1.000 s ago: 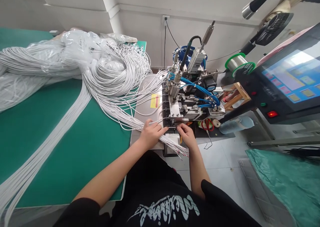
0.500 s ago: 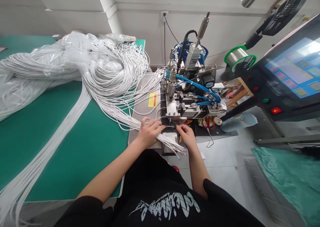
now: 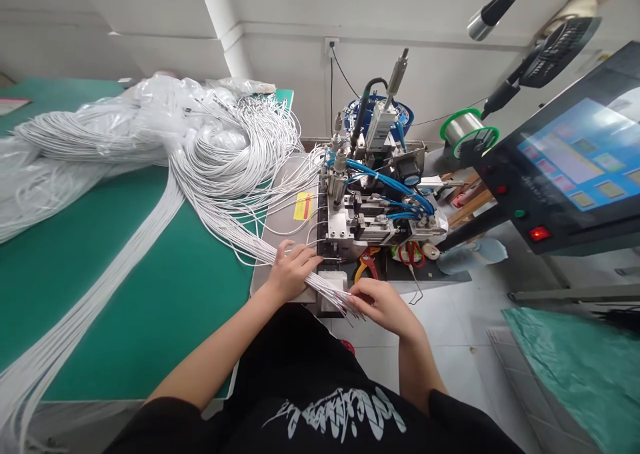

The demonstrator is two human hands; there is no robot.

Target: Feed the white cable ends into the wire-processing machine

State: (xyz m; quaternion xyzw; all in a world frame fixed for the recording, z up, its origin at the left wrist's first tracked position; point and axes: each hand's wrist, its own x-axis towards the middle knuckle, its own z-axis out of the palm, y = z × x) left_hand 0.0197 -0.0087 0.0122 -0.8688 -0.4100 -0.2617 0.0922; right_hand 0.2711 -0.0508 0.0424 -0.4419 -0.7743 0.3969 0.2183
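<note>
My left hand (image 3: 293, 269) is closed around a bundle of thin white cables (image 3: 325, 286) at the near end of a bench machine (image 3: 357, 194). The bundle's cut ends poke out to the right of that hand. At those ends, the thumb and fingers of my right hand (image 3: 379, 302) pinch together on a white cable; exactly how many strands they hold is hidden. Just past my left fingertips, a single cable end lies across the machine's front black fixture (image 3: 331, 257). Other white cables run from the machine's left side back to the large pile (image 3: 235, 134).
A green table (image 3: 200, 294) bears the cable pile and clear plastic bags (image 3: 160, 101). Right of the machine stand a touchscreen panel (image 3: 575, 164) and a wire spool (image 3: 469, 134). Orange-handled pliers (image 3: 367, 264) and a plastic bottle (image 3: 473, 257) lie nearby.
My right hand has moved from the machine's front fixture down and toward me, to the free ends of the cable bundle. The left hand keeps its grip. The view has shifted slightly.
</note>
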